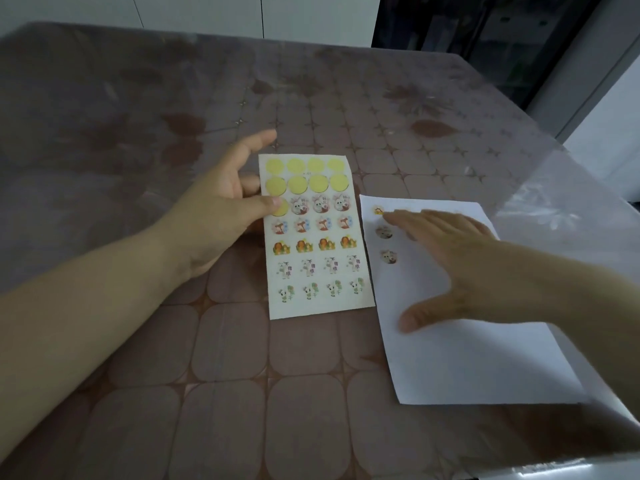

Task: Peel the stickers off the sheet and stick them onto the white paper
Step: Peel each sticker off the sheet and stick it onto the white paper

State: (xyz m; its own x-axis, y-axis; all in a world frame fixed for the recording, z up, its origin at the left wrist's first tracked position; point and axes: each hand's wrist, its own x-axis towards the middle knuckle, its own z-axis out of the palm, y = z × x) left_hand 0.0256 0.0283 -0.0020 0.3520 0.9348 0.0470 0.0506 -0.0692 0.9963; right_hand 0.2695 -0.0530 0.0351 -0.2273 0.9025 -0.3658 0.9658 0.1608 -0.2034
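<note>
The sticker sheet (318, 308) lies lengthwise near-to-far, just left of the white paper (467, 358). My left hand (221, 206), fingers loose, presses its thumb on the sheet's left edge; my right hand (460, 258) spreads flat and empty over the paper.

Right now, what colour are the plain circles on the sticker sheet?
The circles are yellow; the head view shows them.
</note>
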